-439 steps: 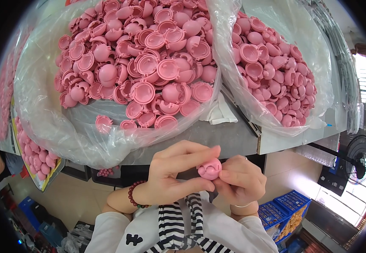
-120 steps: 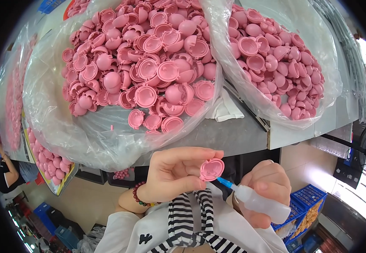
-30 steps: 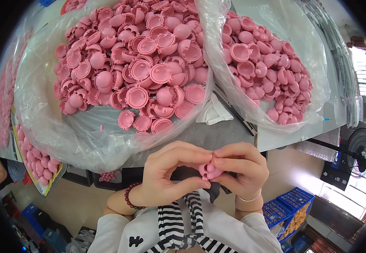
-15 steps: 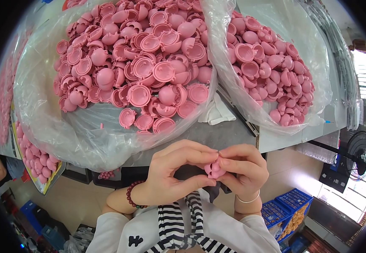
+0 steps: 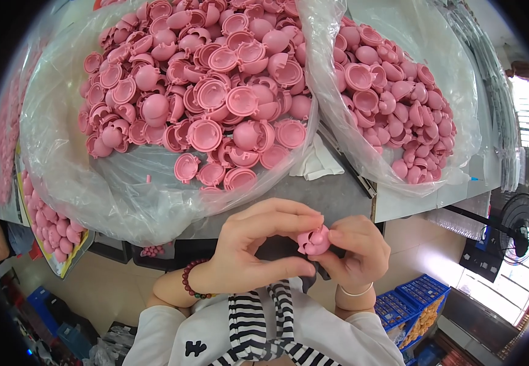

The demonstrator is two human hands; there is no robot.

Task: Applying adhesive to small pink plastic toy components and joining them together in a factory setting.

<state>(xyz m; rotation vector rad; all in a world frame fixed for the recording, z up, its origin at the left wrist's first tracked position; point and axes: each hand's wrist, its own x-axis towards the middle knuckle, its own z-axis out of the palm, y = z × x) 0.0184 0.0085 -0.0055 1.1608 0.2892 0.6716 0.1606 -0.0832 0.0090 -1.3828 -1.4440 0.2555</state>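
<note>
I see one pink piece (image 5: 312, 242) in front of the grey table (image 5: 350, 204), pinched by the right hand (image 5: 360, 251). The left hand (image 5: 246, 247) is parted around it; whether its tips touch, I cannot tell. This piece seems unfinished, since gaps show. Many pink half-shells (image 5: 155, 109) lie loose in the plastic sheet (image 5: 54, 143), so much probably is left.
</note>
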